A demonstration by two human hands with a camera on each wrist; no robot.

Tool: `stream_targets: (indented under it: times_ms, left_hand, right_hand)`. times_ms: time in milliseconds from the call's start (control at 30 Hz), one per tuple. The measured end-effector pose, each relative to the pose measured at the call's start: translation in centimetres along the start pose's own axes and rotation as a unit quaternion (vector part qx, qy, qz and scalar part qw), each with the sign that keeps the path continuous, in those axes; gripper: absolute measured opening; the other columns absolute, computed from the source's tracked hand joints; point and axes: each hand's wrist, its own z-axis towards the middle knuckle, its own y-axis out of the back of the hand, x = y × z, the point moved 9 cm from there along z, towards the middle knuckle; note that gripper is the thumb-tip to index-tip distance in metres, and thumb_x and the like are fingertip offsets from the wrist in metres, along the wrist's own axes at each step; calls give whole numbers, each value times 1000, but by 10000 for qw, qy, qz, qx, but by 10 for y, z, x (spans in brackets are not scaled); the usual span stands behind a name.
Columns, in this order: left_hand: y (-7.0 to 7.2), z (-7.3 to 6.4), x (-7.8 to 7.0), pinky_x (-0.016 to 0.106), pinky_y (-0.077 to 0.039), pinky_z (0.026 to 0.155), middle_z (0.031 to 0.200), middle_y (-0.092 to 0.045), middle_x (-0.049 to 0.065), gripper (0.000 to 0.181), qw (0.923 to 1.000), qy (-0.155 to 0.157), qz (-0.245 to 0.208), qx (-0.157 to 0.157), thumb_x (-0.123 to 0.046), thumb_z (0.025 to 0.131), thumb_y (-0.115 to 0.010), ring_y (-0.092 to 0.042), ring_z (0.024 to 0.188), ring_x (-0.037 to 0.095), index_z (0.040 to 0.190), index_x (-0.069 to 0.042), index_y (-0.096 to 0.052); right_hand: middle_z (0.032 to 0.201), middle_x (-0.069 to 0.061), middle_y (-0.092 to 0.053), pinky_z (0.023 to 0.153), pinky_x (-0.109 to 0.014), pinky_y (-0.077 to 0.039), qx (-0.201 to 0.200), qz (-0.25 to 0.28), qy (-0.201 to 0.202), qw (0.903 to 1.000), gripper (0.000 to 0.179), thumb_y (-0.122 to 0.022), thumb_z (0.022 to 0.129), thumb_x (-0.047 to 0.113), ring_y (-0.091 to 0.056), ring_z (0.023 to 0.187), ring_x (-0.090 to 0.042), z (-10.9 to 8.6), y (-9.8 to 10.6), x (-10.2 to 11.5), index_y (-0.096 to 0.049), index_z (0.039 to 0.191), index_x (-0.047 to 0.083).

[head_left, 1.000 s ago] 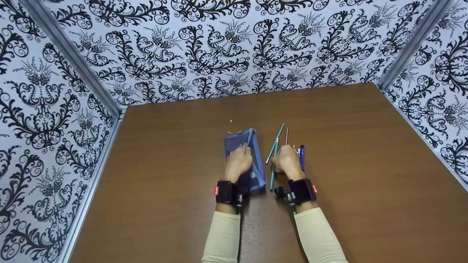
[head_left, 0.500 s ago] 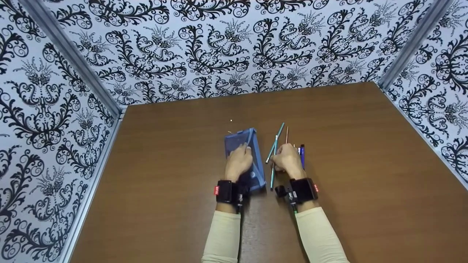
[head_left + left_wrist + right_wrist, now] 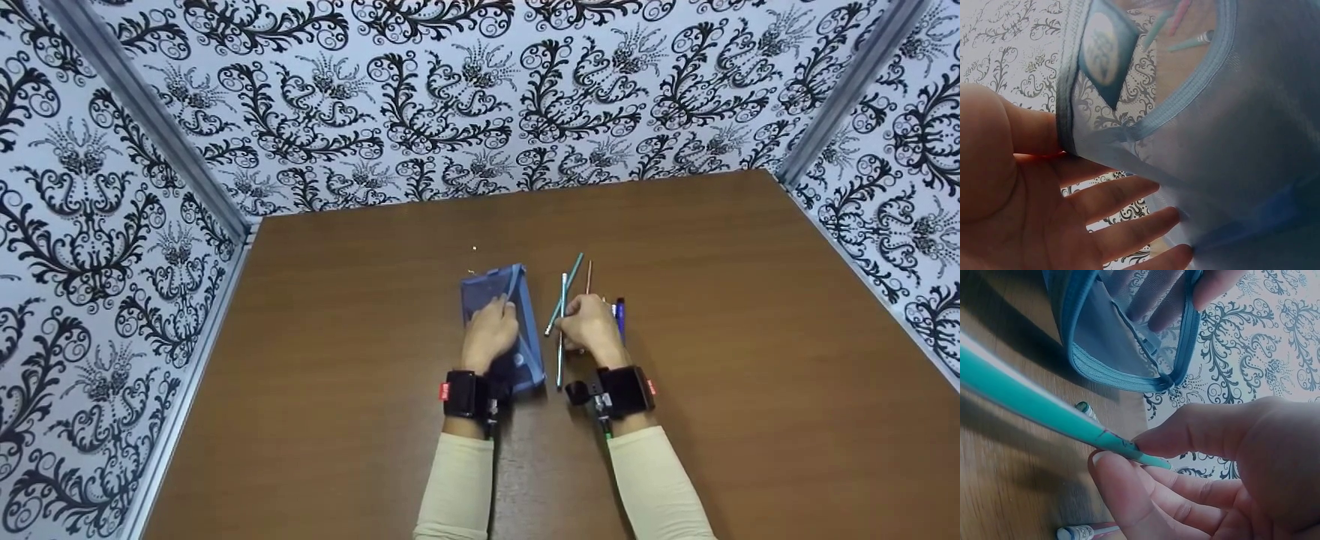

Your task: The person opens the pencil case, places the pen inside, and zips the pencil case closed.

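A blue mesh zip pouch [image 3: 484, 286] lies at the middle of the table with its zipped mouth spread apart. My left hand [image 3: 491, 330] pinches the pouch's edge between thumb and index finger, the other fingers extended behind the mesh in the left wrist view. To the right of the pouch, my right hand [image 3: 592, 326] holds a teal pencil [image 3: 1033, 402] between thumb and fingertips, raised above the wood. A second teal pencil [image 3: 576, 266] lies just beyond it. The open pouch mouth [image 3: 1112, 387] is close to the held pencil in the right wrist view.
A reddish pencil [image 3: 589, 276] and a blue pen [image 3: 620, 319] lie around my right hand, which partly covers several smaller items. Tiny bits [image 3: 474, 247] are on the brown table [image 3: 337, 337] behind the pouch. Patterned walls [image 3: 480, 97] enclose the back and sides.
The held pencil's far end has swung slightly left and away from me, across the second teal pencil. My left hand and the pouch are practically still.
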Motion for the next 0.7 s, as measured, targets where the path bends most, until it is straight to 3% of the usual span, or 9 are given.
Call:
stream_targets:
  times_ms: [167, 700]
  left_hand:
    - [1, 0, -1, 48, -34, 115, 149, -45, 24, 49, 9999, -71, 74, -87, -23, 105, -35, -44, 137, 40, 145, 1, -46]
    - [1, 1, 1, 46, -31, 117, 151, -42, 23, 49, 10000, 18, -1, -22, -25, 105, -34, -41, 139, 38, 147, 0, -44]
  right_hand:
    - [86, -17, -66, 56, -30, -60, 75, 105, -51, 9999, 20, -66, 86, 1, -67, 54, -15, 0, -1, -1, -61, 103, -9]
    - [102, -25, -66, 55, -28, -59, 22, 84, 61, 9999, 24, -67, 87, 3, -66, 53, -13, 1, 1, 0, -60, 107, -9]
